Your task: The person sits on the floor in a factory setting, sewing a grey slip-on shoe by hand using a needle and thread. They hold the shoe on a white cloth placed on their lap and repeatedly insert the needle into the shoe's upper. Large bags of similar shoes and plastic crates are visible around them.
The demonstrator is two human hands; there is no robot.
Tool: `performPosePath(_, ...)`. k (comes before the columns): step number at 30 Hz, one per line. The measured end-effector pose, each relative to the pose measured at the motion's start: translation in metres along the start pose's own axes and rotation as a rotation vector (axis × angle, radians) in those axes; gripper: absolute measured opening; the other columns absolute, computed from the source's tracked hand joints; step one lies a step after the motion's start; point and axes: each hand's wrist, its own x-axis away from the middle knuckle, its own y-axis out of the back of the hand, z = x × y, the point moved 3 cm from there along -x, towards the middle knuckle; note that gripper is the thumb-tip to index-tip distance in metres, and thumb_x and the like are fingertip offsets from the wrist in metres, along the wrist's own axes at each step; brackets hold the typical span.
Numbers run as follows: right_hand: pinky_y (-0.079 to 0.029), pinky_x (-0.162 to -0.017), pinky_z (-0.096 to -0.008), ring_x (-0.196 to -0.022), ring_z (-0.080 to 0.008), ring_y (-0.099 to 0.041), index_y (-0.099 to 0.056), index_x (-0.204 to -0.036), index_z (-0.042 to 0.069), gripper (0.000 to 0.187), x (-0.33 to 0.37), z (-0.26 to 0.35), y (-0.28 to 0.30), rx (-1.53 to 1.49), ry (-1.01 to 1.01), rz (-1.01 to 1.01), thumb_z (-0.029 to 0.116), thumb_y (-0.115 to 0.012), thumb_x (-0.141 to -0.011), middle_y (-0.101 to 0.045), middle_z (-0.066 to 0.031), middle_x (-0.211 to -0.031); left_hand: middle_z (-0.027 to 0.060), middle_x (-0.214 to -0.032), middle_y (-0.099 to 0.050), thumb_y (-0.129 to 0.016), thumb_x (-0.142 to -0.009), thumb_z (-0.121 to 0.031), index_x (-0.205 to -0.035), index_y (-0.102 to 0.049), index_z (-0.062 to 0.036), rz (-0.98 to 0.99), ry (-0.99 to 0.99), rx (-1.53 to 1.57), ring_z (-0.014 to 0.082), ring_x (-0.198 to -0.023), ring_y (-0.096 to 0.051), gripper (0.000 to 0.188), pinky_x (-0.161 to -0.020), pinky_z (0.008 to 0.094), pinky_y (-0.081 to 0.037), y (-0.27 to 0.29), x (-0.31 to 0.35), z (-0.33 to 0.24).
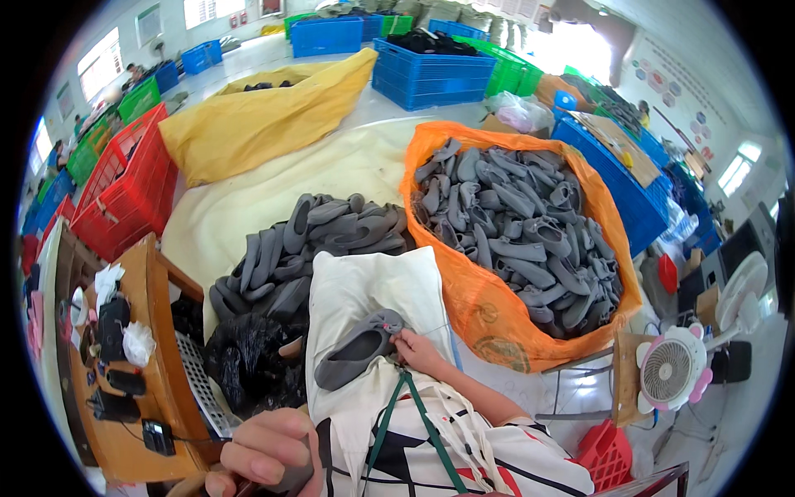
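Observation:
A grey slip-on shoe (pixel 352 358) with a bow and a small red spot at its toe lies on a white cushion (pixel 364 277) over my lap. My right hand (pixel 416 352) is closed, its fingertips pinching the shoe's edge beside the bow. Raised close at the lower left, my left hand (pixel 273 451) has curled fingers; what they hold, if anything, is hidden. Beyond the cushion lies a heap of similar grey shoes (pixel 331 228). More grey shoes (pixel 530 240) fill a large orange sack (pixel 489 331) on the right.
A black plastic bag (pixel 244 356) sits left of the cushion, beside a wooden table (pixel 153 331) with small items. Red crates (pixel 124 195), a yellow sack (pixel 265 124) and blue crates (pixel 435 79) stand farther off. A small fan (pixel 669 369) is at the right.

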Motion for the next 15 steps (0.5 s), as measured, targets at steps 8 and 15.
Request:
performPosePath(8,-0.049,-0.059,-0.0291,-0.061,-0.0137,-0.062,-0.058,-0.104,0.004,0.015,0.001,0.001,-0.004,-0.035,0.009,-0.017,0.014,-0.05,-0.097,-0.063,-0.007,-0.07,0.0073,-0.097,-0.049,-0.042,-0.097,-0.047,-0.129,-0.045,-0.0092,-0.381,-0.296,0.395,0.0198,-0.076,-0.045,0.05,-0.068,0.0368,-0.037,-0.021,-0.029,-0.006)
performPosePath(15,-0.049,-0.059,-0.0295,-0.06,-0.0145,-0.062,-0.059,-0.104,0.004,0.015,0.001,-0.004,-0.005,-0.025,0.03,-0.01,0.015,-0.05,-0.097,-0.063,-0.0067,-0.069,0.0077,-0.099,-0.049,-0.056,-0.089,-0.051,-0.132,-0.041,-0.0058,-0.388,-0.393,0.384,0.0208,-0.081,-0.047,0.065,-0.072,0.0373,-0.039,-0.021,-0.024,-0.002)
